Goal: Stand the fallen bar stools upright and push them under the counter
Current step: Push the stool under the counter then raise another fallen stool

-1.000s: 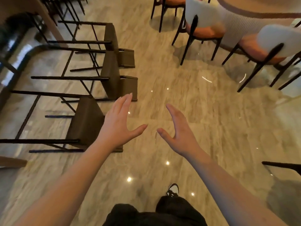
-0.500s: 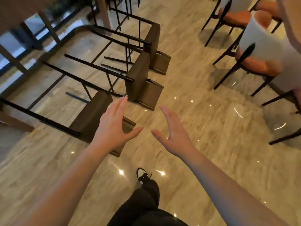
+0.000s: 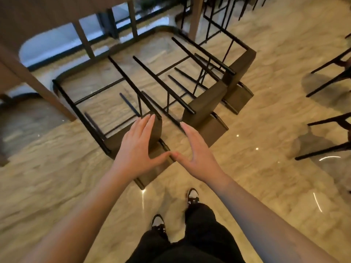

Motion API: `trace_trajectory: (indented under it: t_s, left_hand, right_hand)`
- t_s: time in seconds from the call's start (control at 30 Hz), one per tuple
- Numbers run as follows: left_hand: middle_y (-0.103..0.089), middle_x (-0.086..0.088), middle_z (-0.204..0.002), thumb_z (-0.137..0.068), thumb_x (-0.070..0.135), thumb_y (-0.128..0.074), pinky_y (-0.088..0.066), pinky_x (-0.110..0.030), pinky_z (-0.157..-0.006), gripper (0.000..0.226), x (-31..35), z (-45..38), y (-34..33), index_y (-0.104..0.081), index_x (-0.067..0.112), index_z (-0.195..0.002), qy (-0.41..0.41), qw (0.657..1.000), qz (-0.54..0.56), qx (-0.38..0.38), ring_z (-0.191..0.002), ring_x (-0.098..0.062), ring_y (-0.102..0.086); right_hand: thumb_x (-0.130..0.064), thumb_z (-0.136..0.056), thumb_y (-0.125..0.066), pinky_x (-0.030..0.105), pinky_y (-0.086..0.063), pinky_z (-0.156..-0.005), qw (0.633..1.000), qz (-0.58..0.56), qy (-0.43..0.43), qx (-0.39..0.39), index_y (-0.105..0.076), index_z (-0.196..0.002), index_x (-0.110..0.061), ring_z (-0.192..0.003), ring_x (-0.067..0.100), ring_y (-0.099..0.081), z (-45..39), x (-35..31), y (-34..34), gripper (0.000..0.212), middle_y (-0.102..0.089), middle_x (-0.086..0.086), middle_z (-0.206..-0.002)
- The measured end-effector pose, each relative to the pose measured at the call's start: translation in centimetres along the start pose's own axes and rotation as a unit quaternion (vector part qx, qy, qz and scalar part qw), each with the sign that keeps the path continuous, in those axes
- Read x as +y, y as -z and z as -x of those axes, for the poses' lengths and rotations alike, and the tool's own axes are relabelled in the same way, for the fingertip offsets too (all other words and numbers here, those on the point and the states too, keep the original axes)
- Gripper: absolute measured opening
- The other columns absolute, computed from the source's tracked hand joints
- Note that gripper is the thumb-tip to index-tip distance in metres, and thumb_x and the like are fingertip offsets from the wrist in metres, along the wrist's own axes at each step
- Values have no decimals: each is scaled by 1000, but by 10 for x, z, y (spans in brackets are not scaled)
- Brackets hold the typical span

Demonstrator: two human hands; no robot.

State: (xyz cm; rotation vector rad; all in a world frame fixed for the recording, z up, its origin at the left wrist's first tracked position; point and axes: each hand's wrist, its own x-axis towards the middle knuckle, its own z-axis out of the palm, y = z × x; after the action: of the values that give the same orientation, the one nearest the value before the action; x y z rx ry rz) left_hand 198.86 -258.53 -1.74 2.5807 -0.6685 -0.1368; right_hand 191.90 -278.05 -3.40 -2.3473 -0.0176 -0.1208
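Three brown bar stools with black metal legs lie on their backs on the marble floor, legs pointing toward the counter. The nearest stool (image 3: 158, 130) is right below my hands, the middle stool (image 3: 204, 109) beyond it, the far stool (image 3: 240, 73) behind that. My left hand (image 3: 137, 149) hovers with straight fingers over the nearest stool's seat edge; whether it touches is unclear. My right hand (image 3: 195, 150) is held out flat beside it, above the gap between the nearest and middle stools. Both hands hold nothing. The wooden counter (image 3: 28, 25) stands at the upper left.
A slanted wooden counter support (image 3: 34, 82) crosses the left side and a wooden post (image 3: 195, 18) stands at the top. Dark dining-chair legs (image 3: 326, 76) stick in from the right edge. My two feet in black-and-white shoes (image 3: 192, 196) stand on the glossy floor below the hands.
I have stepped closer and turned toward the stools. Both hands moved forward and closer together, thumbs almost meeting, and are now over the nearest stool.
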Motion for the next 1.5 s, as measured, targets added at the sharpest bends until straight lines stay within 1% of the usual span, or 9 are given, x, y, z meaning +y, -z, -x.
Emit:
trace_trajectory:
  t_s: [0.3,0.47,0.6,0.8,0.97,1.07,1.27,1.4,1.5]
  left_hand:
    - [-16,-7,-162,-80,67,-55,-19,-53,-119,101,9,-64,-37,-8,19,-156,167,978,-90,89,-150,-26,-8]
    - [-21,-11,-161,-82,69,-48,-18,-51,-119,99,1,-93,-72,-11,15,-156,202,967,-114,102,-149,-27,-12]
    - [-22,-11,-161,-84,68,-51,-21,-53,-118,97,-29,-98,-122,-12,15,-156,211,965,-118,106,-149,-28,-14]
    - [-20,-10,-161,-83,73,-32,-16,-49,-119,96,-104,-93,-243,-9,17,-157,223,963,-123,87,-149,-27,-13]
    - [-25,-10,-160,-83,70,-52,-17,-49,-118,97,-182,-78,-368,-16,16,-155,244,958,-140,64,-148,-28,-17]
    - [-29,-9,-158,-84,67,-54,-16,-48,-117,94,-224,-68,-440,-20,15,-154,242,958,-150,47,-147,-28,-20]
    - [-24,-7,-161,-86,60,-55,-21,-49,-118,91,-302,-52,-580,-14,17,-154,252,959,-124,-30,-148,-25,-18]
    - [-15,-4,-164,-89,59,-53,-16,-47,-120,91,-338,-41,-655,-8,18,-157,271,952,-118,-78,-150,-23,-10]
    - [-2,-4,-165,-89,61,-53,-10,-47,-121,98,-362,-40,-698,5,18,-156,291,941,-127,-115,-151,-23,0]
  right_hand:
    - [-70,-88,-50,45,-33,-113,985,-45,123,-113,-16,-152,-38,-144,2,-22,-128,69,-10,80,-26,-15,-156]
    - [-70,-89,-50,48,-33,-113,974,-66,132,-171,-18,-152,-34,-144,3,-21,-165,101,-18,79,-27,-12,-157]
    - [-75,-86,-45,46,-31,-114,970,-38,121,-206,-16,-152,-36,-144,2,-20,-171,140,-54,81,-25,-12,-158]
    - [-74,-87,-46,38,-28,-115,961,7,109,-255,-16,-151,-38,-143,-1,-19,-166,225,-150,80,-24,-15,-157]
    - [-78,-84,-40,32,-23,-113,955,28,100,-278,-16,-150,-41,-143,1,-20,-158,316,-249,80,-25,-16,-156]
    - [-73,-87,-43,30,-21,-112,946,61,117,-297,-16,-151,-38,-140,-4,-17,-156,375,-308,78,-28,-12,-156]
    - [-75,-86,-40,35,-24,-113,912,127,121,-372,-17,-152,-33,-142,12,-25,-133,503,-435,82,-29,-6,-156]
    - [-65,-89,-46,45,-31,-113,885,175,163,-399,-16,-154,-24,-144,17,-24,-117,563,-503,82,-27,1,-158]
    - [-54,-89,-56,46,-23,-117,876,208,192,-390,-14,-155,-18,-146,22,-20,-111,598,-539,86,-22,6,-160]
